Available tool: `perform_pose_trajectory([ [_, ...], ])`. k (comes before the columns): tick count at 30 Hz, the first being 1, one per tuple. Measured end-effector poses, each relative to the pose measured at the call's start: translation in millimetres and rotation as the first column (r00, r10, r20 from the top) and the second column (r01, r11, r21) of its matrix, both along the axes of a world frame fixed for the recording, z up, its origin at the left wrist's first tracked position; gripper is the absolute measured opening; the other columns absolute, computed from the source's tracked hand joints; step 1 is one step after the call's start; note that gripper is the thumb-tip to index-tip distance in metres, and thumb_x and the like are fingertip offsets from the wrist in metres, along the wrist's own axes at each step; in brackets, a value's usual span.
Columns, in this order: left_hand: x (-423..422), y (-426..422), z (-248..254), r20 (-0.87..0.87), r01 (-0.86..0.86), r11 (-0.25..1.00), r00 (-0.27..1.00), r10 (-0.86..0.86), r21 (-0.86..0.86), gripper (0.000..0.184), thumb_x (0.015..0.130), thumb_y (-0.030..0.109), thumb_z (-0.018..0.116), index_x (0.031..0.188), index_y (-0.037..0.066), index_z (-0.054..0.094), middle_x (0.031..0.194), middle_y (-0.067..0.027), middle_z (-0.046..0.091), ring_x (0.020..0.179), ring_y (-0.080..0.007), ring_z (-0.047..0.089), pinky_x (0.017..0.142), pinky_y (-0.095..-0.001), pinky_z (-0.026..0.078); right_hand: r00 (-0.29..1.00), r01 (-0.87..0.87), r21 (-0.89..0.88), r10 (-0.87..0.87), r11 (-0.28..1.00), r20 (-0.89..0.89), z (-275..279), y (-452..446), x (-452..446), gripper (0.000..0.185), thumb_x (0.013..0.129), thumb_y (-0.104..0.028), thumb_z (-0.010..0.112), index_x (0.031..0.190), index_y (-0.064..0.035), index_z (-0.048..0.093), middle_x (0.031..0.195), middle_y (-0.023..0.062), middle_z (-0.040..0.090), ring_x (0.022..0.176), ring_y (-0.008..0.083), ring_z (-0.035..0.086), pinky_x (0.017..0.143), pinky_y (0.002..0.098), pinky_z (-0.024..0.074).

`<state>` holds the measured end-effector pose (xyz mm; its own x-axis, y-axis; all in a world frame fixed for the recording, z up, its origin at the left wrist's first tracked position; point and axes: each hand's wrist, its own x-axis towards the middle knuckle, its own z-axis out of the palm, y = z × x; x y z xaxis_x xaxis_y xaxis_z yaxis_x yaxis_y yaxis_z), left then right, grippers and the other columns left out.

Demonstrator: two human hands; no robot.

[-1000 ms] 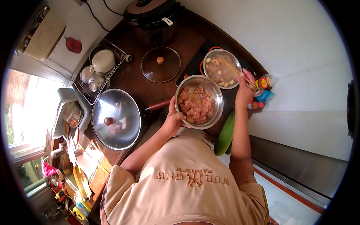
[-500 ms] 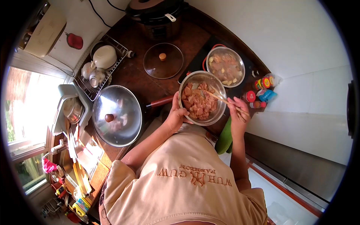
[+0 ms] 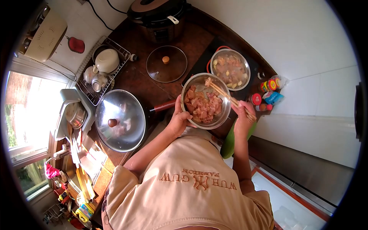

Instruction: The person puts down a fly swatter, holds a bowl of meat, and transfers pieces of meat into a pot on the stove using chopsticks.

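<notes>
My left hand [image 3: 181, 118] grips the near left rim of a metal mixing bowl [image 3: 222, 122], thumb over the edge. Chunks of raw meat [image 3: 203, 106] lie inside it, and a patch of bare bottom shows toward the far side. Closed around a pair of wooden chopsticks [image 3: 226, 95], my right hand [image 3: 242, 115] is just right of the bowl. The chopstick tips hold a small clump of meat [image 3: 209, 81] near the far rim. Below my right hand lies a long green gourd or cucumber [image 3: 229, 143], partly hidden.
Behind the bowl stands a pot [image 3: 248, 73] of meat in liquid. Seasoning jars [image 3: 255, 99] are at right. A lidded pan [image 3: 126, 134] sits at left, with its handle [image 3: 164, 105] reaching toward the bowl. A glass lid [image 3: 157, 69], dish rack [image 3: 89, 94] and electric cooker [image 3: 159, 32] are farther back.
The chopsticks moved from the middle of the meat to the bowl's far side, lifting a small clump. The meat shifted toward me. My left hand keeps its hold on the rim.
</notes>
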<state>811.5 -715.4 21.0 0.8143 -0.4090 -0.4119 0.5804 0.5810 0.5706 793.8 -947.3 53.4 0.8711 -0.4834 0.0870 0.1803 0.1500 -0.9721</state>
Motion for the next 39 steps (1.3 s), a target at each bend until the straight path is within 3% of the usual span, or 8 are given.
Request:
perform_pose_trajectory([
  [4,1.0,1.7,0.3,-0.024,-0.026,1.000,0.999,0.026,0.005,0.094,0.067,-0.002,0.047,0.147,0.033,0.013,0.144,-0.0100,0.032,0.108,-0.0313,0.057,0.055,-0.0376,0.061,0.987,0.112,-0.050,-0.105,0.992,0.123,1.8,-14.6,8.1,0.011,0.090,0.000,0.059,0.101,0.0034,0.062,0.100,0.0079,0.056,0.096,0.0229,0.063,0.083,0.0390,0.0585],
  [11,0.3,4.9,-0.6,-0.023,-0.037,0.999,0.999,0.037,0.007,0.093,0.067,-0.001,0.047,0.147,0.034,0.013,0.144,-0.0085,0.032,0.109,-0.0299,0.056,0.057,-0.0368,0.061,0.985,0.166,-0.309,-0.171,0.937,0.011,6.4,-19.2,28.1,0.020,0.091,-0.003,0.060,0.110,0.0054,0.060,0.103,0.0136,0.063,0.094,0.0221,0.065,0.083,0.0326,0.0572],
  [15,-0.5,6.4,-0.9,-0.020,-0.031,0.999,0.999,0.032,0.008,0.094,0.068,-0.001,0.047,0.147,0.035,0.012,0.144,-0.0074,0.032,0.111,-0.0291,0.055,0.058,-0.0362,0.060,0.984,0.179,-0.245,-0.177,0.953,0.030,27.3,-12.6,8.7,0.021,0.091,-0.003,0.061,0.110,0.0065,0.059,0.098,0.0150,0.065,0.093,0.0237,0.066,0.082,0.0323,0.0568],
  [23,-0.5,5.9,2.2,-0.034,-0.037,0.999,0.999,0.038,0.025,0.095,0.067,0.000,0.047,0.148,0.035,0.010,0.146,-0.0079,0.030,0.116,-0.0293,0.052,0.058,-0.0360,0.060,0.981,-0.140,-0.388,0.073,0.911,-0.182,1.4,-1.6,-14.9,0.023,0.089,0.000,0.062,0.112,0.0023,0.060,0.093,0.0088,0.065,0.090,0.0156,0.065,0.076,0.0220,0.0496],
  [25,-1.0,4.7,1.9,-0.019,-0.032,0.999,0.999,0.033,0.025,0.096,0.067,-0.001,0.047,0.148,0.033,0.010,0.146,-0.0086,0.030,0.117,-0.0297,0.051,0.058,-0.0362,0.060,0.990,-0.142,-0.618,0.128,0.773,-0.068,-5.4,-4.5,-13.4,0.021,0.088,0.002,0.062,0.109,-0.0017,0.063,0.087,0.0053,0.062,0.090,0.0152,0.064,0.076,0.0214,0.0492],
  [27,-1.4,4.5,3.3,-0.011,-0.034,0.999,0.999,0.035,0.021,0.096,0.067,-0.002,0.047,0.148,0.033,0.010,0.145,-0.0089,0.031,0.116,-0.0299,0.052,0.058,-0.0364,0.061,0.993,-0.106,-0.592,0.112,0.799,-0.026,-7.7,0.0,-12.3,0.018,0.087,0.005,0.061,0.103,-0.0034,0.064,0.087,0.0048,0.059,0.089,0.0159,0.063,0.077,0.0246,0.0526],
  [31,-2.6,7.2,2.2,0.020,-0.023,1.000,1.000,0.023,0.003,0.094,0.070,-0.002,0.045,0.149,0.030,0.005,0.147,-0.0090,0.030,0.114,-0.0293,0.054,0.056,-0.0361,0.060,0.998,0.045,-0.144,-0.049,0.989,-0.028,-16.7,-0.4,-10.2,0.009,0.088,0.001,0.061,0.097,-0.0003,0.062,0.094,0.0069,0.058,0.088,0.0183,0.063,0.081,0.0369,0.0584],
  [39,-4.4,7.4,8.4,0.015,-0.035,0.999,0.999,0.035,-0.017,0.094,0.069,-0.002,0.046,0.148,0.032,0.007,0.146,-0.0086,0.031,0.113,-0.0289,0.054,0.056,-0.0358,0.060,0.982,0.183,0.231,-0.190,0.956,0.007,-14.6,-16.7,-13.5,0.012,0.089,-0.004,0.061,0.101,-0.0018,0.059,0.097,0.0071,0.059,0.088,0.0185,0.063,0.080,0.0407,0.0594],
])
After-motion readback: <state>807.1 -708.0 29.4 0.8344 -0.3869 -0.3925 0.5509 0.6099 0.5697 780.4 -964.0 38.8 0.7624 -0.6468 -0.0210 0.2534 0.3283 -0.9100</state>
